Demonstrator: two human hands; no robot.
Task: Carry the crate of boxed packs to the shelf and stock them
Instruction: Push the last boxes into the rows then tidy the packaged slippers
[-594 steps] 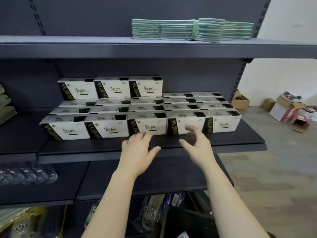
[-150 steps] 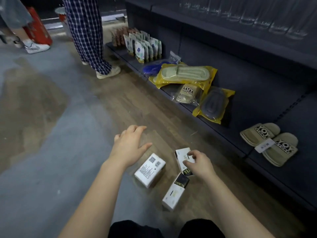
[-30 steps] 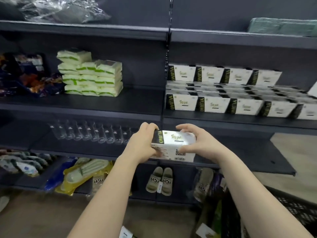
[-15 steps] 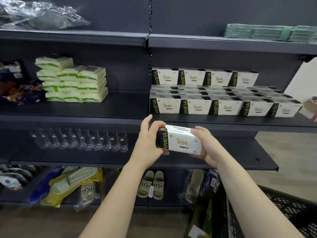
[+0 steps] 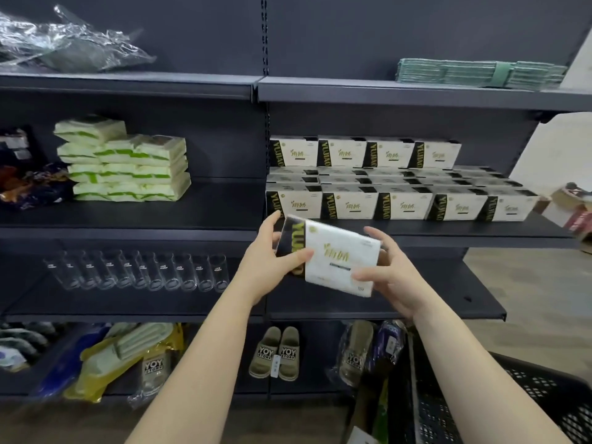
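The left hand point(image 5: 272, 264) and right hand point(image 5: 394, 277) grasp one YUJIAO pack point(image 5: 339, 251), not yet shelved. Stocked rows point(image 5: 400, 205) sit at one o'clock.

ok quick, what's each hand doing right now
left hand: grips the black end of the boxed pack
right hand: grips the white end of the same pack

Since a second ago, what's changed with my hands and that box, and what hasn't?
The left hand and right hand have raised the white box from the level of the glasses to the front edge of the shelf of stocked boxes, tilting its printed face toward the camera. Each hand still grips one end; the stocked boxes look unchanged.
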